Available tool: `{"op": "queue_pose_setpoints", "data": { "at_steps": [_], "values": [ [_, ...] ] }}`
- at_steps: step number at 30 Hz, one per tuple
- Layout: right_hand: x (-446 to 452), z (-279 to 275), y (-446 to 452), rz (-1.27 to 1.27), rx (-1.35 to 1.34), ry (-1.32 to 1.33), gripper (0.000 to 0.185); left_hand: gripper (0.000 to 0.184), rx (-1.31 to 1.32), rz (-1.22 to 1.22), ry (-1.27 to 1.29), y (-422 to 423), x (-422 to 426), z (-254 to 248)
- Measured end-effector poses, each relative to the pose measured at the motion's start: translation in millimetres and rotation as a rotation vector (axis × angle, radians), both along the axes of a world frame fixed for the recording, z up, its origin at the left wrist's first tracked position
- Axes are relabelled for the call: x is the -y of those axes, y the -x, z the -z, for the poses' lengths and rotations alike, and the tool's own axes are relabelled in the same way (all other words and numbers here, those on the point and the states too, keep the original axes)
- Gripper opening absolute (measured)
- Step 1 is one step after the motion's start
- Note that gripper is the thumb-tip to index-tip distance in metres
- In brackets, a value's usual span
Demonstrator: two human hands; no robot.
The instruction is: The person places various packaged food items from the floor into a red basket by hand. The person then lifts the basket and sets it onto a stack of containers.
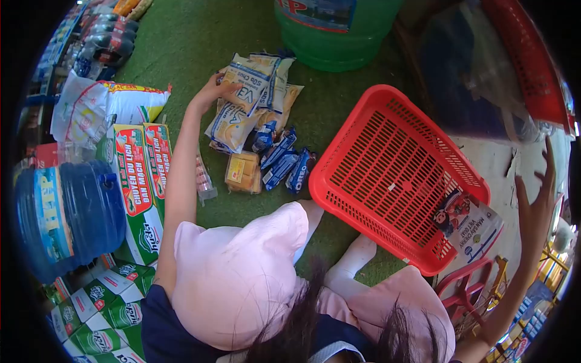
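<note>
Currently, we cannot tell whether our left hand (213, 94) grips packets (247, 81); our right hand (535, 196) splays. Green turf (184, 42) bears a cropped jug (330, 43).

Left arm (186, 175): bare, stretched forward along the outer side of the bent left leg (242, 272), elbow nearly straight.
Left wrist (197, 107): bent, turning the hand inward.
Left grip (219, 92): back of the hand upward, fingers pointing inward, their tips partly hidden from view.
Right arm (514, 293): bare, reaching forward and out at the far right edge of the view.
Right wrist (532, 239): roughly in line with the forearm.
Right grip (535, 192): raised, fingers spread wide and slightly curved, thumb apart.
Right leg (405, 299): bent, knee angled outward.
</note>
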State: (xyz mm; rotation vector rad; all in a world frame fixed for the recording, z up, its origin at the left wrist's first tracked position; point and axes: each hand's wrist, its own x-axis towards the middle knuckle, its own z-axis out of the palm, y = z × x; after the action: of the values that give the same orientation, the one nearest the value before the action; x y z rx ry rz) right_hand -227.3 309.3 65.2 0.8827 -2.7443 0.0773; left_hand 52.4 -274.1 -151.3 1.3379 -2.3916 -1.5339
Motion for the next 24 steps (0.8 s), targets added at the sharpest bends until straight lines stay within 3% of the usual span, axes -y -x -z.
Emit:
{"op": "queue_pose_setpoints", "data": {
  "at_steps": [1,2,4,6,10,15,20,21,24],
  "values": [
    [25.3,-5.4,-2.9,-0.167,-0.017,-0.012,0.069,0.093,0.015,-0.018,0.003,2.2,7.6,3.5],
    [52.5,-8.5,-8.3,-0.176,-0.018,-0.011,0.069,0.088,0.032,-0.037,0.008,1.5,11.8,5.1],
    [107.0,-14.5,-27.5,-0.49,0.149,-0.049,0.065,0.079,0.055,-0.005,-0.036,7.9,1.9,-17.9],
    [142.4,-7.4,-47.6,-0.5,0.492,-0.085,0.061,0.07,0.076,0.029,-0.081,14.4,-4.1,-35.6],
    [173.1,44.8,-69.0,-0.724,0.738,0.008,0.06,0.056,-0.006,0.165,-0.028,22.1,-16.8,-59.0],
    [181.1,91.8,-76.4,-0.766,0.822,0.111,0.062,0.052,-0.188,0.233,0.022,12.6,-56.2,-102.9],
    [193.0,100.7,-80.5,-0.57,1.383,0.312,0.078,0.046,-0.336,0.186,-0.035,0.0,-90.6,-130.9],
    [196.7,104.0,-80.9,-0.571,1.392,0.304,0.078,0.044,-0.375,0.192,-0.046,1.0,-98.8,-133.7],
    [207.0,122.4,-84.4,-0.407,1.714,0.624,0.085,0.045,-0.443,0.196,-0.063,10.1,-133.7,-130.2]
  ]
}}
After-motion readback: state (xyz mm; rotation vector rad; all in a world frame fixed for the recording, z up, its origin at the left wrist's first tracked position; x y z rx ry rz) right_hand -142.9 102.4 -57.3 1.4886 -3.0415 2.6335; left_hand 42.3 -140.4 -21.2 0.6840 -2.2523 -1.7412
